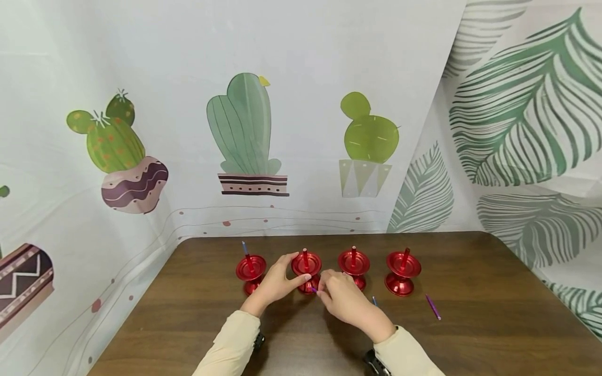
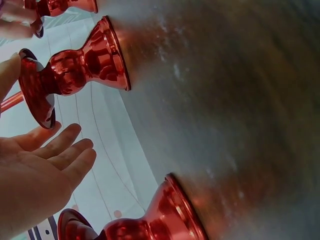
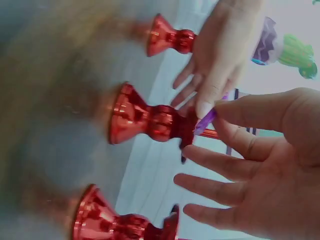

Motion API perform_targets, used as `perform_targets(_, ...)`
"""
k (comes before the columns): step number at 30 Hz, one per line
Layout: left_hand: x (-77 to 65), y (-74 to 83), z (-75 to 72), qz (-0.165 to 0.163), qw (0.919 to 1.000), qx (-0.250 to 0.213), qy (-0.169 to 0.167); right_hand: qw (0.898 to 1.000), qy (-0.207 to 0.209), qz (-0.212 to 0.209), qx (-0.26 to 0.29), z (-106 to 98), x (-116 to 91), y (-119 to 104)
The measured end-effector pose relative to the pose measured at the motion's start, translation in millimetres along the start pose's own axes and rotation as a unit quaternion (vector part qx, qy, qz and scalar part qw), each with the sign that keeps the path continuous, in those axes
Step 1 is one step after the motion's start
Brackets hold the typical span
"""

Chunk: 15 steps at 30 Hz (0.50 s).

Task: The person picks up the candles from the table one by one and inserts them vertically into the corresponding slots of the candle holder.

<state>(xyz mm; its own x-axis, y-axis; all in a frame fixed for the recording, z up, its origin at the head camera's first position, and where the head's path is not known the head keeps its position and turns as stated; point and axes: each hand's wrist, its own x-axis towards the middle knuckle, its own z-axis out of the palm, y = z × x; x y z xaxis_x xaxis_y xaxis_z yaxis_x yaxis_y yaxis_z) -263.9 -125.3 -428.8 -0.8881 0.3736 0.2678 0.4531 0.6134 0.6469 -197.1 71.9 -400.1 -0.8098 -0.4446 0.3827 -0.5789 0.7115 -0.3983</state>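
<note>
A shiny red candle holder (image 1: 307,263), with a red tube upright in its dish, stands between my hands. My left hand (image 1: 278,279) holds its dish, thumb and index finger at the rim on either side and the other fingers spread, as the left wrist view shows. My right hand (image 1: 345,296) pinches a thin purple candle (image 3: 206,122) between thumb and index finger. In the right wrist view this candle is tilted close by the dish and tube, the other fingers spread beside the dish.
To the left, another red holder (image 1: 251,269) carries a blue candle (image 1: 245,247) in its tube. Two more holders, one (image 1: 354,262) behind my right hand and one (image 1: 403,266) farther right, stand in the row. A purple candle (image 1: 433,307) and a blue candle (image 1: 374,301) lie on the table.
</note>
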Motion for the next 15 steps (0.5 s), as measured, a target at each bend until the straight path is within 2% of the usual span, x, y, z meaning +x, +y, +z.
perform_targets(6,-0.4,-0.7,-0.4,-0.002,1.0,0.003,-0.005,0.994,0.035,0.032,0.095,-8.2,17.1,-1.2)
perform_targets(15,-0.2,-0.9,0.1,0.001,1.0,-0.003,-0.001,0.972,0.104,0.087,0.191,-7.3,44.9,3.6)
